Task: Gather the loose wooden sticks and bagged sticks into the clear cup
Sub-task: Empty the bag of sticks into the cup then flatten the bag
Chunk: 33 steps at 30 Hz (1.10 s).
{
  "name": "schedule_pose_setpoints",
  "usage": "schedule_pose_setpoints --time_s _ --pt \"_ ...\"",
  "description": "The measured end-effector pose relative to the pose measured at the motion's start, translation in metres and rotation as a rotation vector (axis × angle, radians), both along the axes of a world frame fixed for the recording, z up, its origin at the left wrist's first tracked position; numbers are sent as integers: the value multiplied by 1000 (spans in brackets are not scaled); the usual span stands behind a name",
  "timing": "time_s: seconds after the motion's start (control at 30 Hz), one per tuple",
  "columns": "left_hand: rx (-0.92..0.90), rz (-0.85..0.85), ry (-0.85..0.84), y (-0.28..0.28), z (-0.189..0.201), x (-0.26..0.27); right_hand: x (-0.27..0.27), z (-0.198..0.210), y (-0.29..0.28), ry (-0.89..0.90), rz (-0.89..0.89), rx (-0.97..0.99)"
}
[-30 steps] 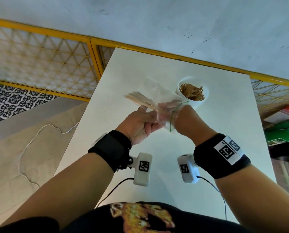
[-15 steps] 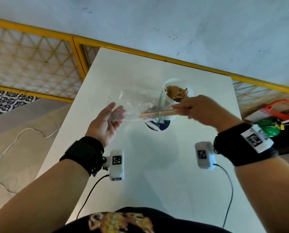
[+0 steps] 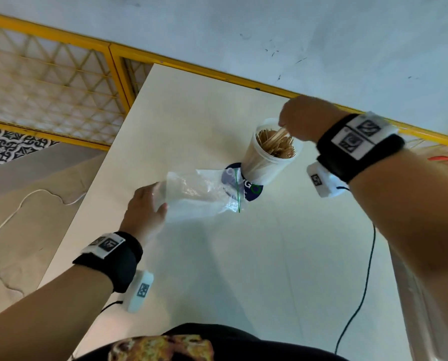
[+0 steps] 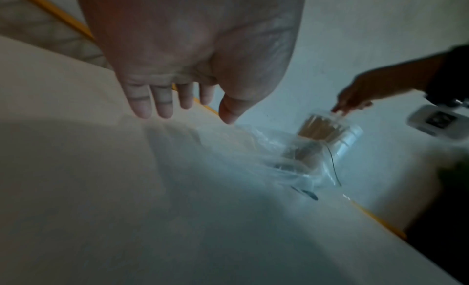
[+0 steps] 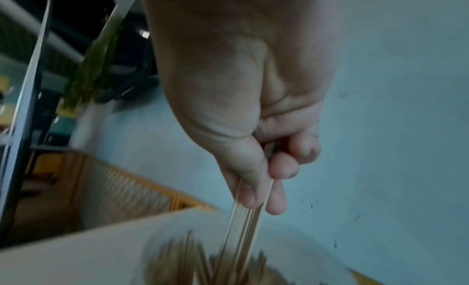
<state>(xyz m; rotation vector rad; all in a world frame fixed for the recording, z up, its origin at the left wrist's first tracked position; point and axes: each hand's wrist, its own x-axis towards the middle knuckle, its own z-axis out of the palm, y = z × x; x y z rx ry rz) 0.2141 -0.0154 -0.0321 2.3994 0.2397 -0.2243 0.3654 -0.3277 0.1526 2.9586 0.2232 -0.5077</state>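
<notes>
The clear cup (image 3: 267,162) stands far on the white table (image 3: 243,269), packed with wooden sticks (image 3: 275,147). My right hand (image 3: 284,126) hovers over its rim and pinches a thin bundle of sticks (image 5: 243,229) between thumb and fingers (image 5: 276,201); their lower ends reach in among the cup's sticks (image 5: 200,265). An empty clear plastic bag (image 3: 199,194) with a green strip lies crumpled left of the cup. At the bag's left end my left hand (image 3: 159,199) has straight fingers (image 4: 152,106) and holds nothing. The wrist view shows the bag (image 4: 253,148) and cup (image 4: 325,132) blurred.
A dark blue round disc (image 3: 251,190) lies under the cup. A black cable (image 3: 366,282) runs down the table's right side. A yellow rail (image 3: 217,76) borders the far edge, with floor past the left edge (image 3: 92,194).
My right hand drew the stick bundle out of the bag and carried it right, up over the cup. My left hand went from holding the bag to lying open beside it.
</notes>
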Motion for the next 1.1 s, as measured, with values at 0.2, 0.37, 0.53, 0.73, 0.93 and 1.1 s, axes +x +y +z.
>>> schedule_pose_setpoints --time_s 0.2,0.37,0.53,0.73,0.93,1.1 --pt "334 -462 98 -12 -6 12 -9 -51 26 41 160 -102" --pt "536 -608 168 -10 -18 14 -16 -25 3 -155 71 144" --pt "544 -698 100 -7 -20 -14 -90 -34 22 -262 -238 382" --pt "627 -857 45 -1 -24 -55 -134 -145 38 335 -432 468" --pt "602 -827 86 -5 -17 -55 -145 -137 5 -68 -912 952" --pt "598 -764 95 -13 -16 -60 -169 -135 27 399 -707 899"
